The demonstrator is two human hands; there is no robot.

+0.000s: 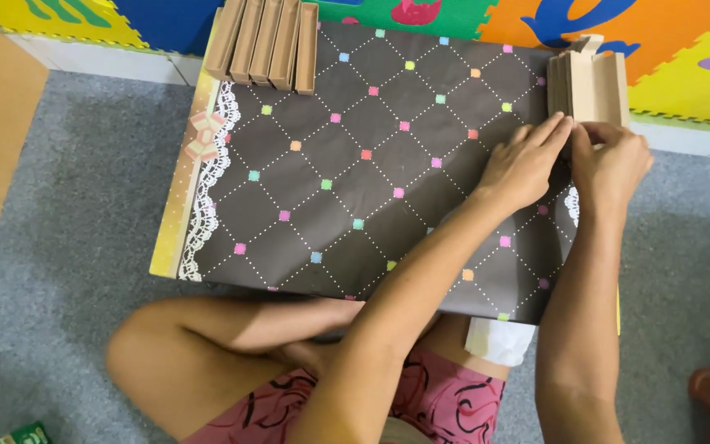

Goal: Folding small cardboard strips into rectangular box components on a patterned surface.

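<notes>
Two hands meet at the right end of a low worktop (330, 205), which is covered in dark brown paper with dotted diamonds and coloured squares. Left hand (523, 164): palm down, fingers (554, 130) held together and extended, tips pressed against the stack of folded cardboard pieces (593, 86) standing at the far right corner. Right hand (610, 164): fingers curled, pinching the near lower edge of the same stack; the exact contact point is hidden by the left hand. A second row of cardboard pieces (265, 41) stands on edge at the far left corner, well apart. Lace-and-bow trim (205, 156) runs down the left side. Foam mat tiles (684, 49) lie beyond.
</notes>
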